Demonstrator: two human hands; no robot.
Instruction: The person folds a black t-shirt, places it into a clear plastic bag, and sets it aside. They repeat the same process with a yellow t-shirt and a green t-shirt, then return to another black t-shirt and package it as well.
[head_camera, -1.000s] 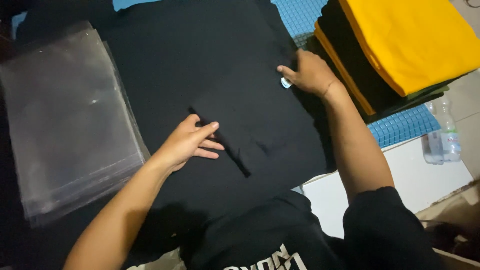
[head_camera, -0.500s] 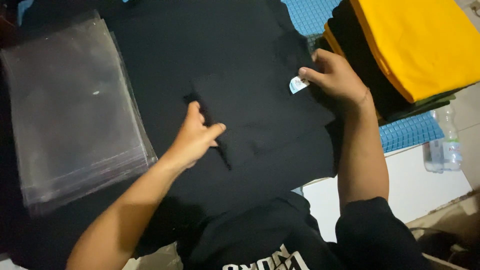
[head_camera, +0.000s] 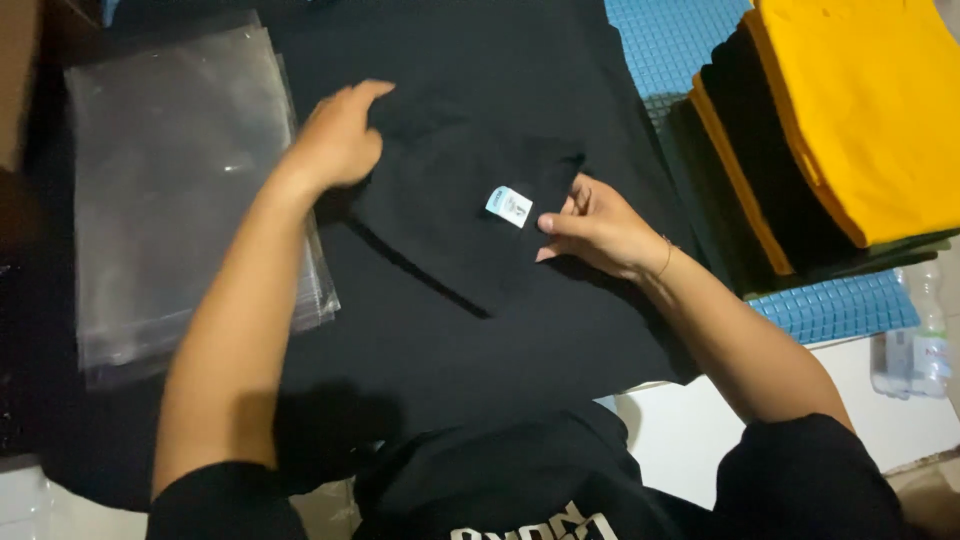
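Head view: clear bags (head_camera: 180, 200) left of black shirt (head_camera: 480, 330), folded stack (head_camera: 830, 130) right.

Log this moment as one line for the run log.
left hand: pinching black shirt fold | right hand: holding shirt by small label | left of shirt: clear bags | right: folded shirt stack

Work surface and surroundings, seen from above under dim, even light.

A blue mat (head_camera: 690, 40) with a raised square grid covers the upper right of the desk (head_camera: 690, 440), whose white edge shows below it. A stack of clear plastic bags (head_camera: 170, 200) lies at the left, beside a brown cardboard edge (head_camera: 18, 80) in the corner. At the right stands a pile of folded yellow and dark garments (head_camera: 830, 130), with a clear plastic bottle (head_camera: 915, 345) lying near the lower right margin.
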